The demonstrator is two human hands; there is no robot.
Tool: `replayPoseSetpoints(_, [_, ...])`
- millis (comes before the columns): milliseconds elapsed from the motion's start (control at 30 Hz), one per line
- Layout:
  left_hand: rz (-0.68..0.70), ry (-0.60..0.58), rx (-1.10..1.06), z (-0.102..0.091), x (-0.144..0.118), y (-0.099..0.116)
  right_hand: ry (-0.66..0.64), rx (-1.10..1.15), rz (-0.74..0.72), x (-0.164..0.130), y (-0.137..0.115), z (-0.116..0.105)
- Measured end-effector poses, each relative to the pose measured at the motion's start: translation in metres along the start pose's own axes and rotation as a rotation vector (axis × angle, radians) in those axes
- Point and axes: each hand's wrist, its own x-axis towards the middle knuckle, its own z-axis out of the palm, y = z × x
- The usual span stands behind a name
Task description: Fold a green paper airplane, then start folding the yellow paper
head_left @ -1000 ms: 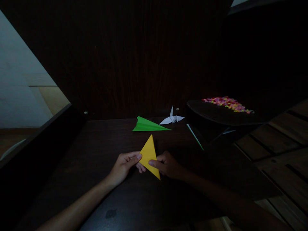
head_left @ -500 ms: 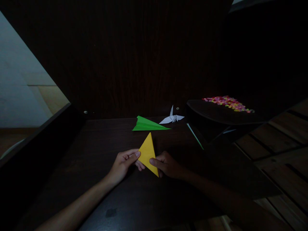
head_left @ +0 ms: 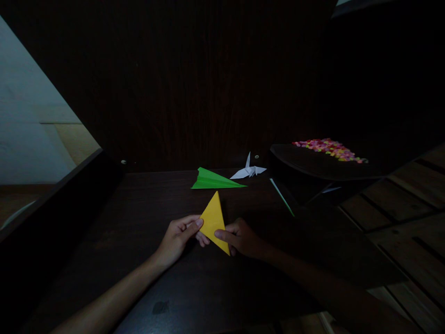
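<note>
A yellow paper folded into a long triangle (head_left: 212,217) is held just above the dark wooden table (head_left: 146,218), its tip pointing away from me. My left hand (head_left: 179,237) pinches its left edge between thumb and fingers. My right hand (head_left: 241,239) pinches its right edge, thumb on top. Both hands meet at the lower half of the paper.
A green paper plane (head_left: 213,180) lies on the table behind the yellow paper, with a white paper crane (head_left: 248,170) to its right. A dark tray (head_left: 313,162) holding several small colourful pieces (head_left: 328,148) stands at the right. A thin green strip (head_left: 281,196) lies below it.
The yellow triangle has shifted slightly up and left between my hands; my right thumb has slid a little along its edge. Nothing else has moved.
</note>
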Motion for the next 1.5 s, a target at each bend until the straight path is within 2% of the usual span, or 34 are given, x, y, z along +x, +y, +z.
replayPoseSetpoints(300, [0.023, 0.045, -0.055, -0.0017, 0.0015, -0.0026, -0.016, 0.012, 0.001, 0.0004, 0.002, 0.0011])
replayPoseSetpoints(767, [0.015, 0.058, -0.067, 0.0003, 0.0012, -0.0017, 0.08, -0.077, -0.037, 0.0008, -0.0004, -0.0001])
replayPoseSetpoints(1167, [0.014, 0.11, -0.153, -0.0001, 0.0021, 0.001, -0.034, 0.013, -0.055, 0.0017, 0.001, 0.0005])
replayPoseSetpoints(1500, [0.005, 0.11, -0.168, -0.0006, 0.0027, -0.0016, 0.012, -0.011, -0.045, 0.0018, -0.0004, -0.0015])
